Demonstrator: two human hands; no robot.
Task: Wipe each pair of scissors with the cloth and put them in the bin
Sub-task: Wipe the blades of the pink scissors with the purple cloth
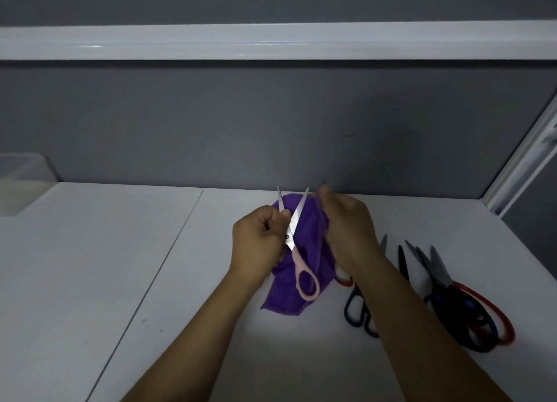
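A white worktop [90, 266] fills the lower half of the view. A thin dark seam [165, 260] crosses it slantwise, from the back edge towards the front left. A small dark speck [143, 320] lies left of the seam. Behind the back edge stands a grey partition [211, 124] with a faint scuff [349, 135]. A glossy white rail [271, 41] runs level across it. At the right back corner a white frame [518, 166] rises slantwise.

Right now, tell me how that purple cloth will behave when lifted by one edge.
The purple cloth will likely hang floppy: it sags in folds below the right hand gripping its edge. It is probably light, being thin fabric. Its towel-like surface should not slip easily when gripped.
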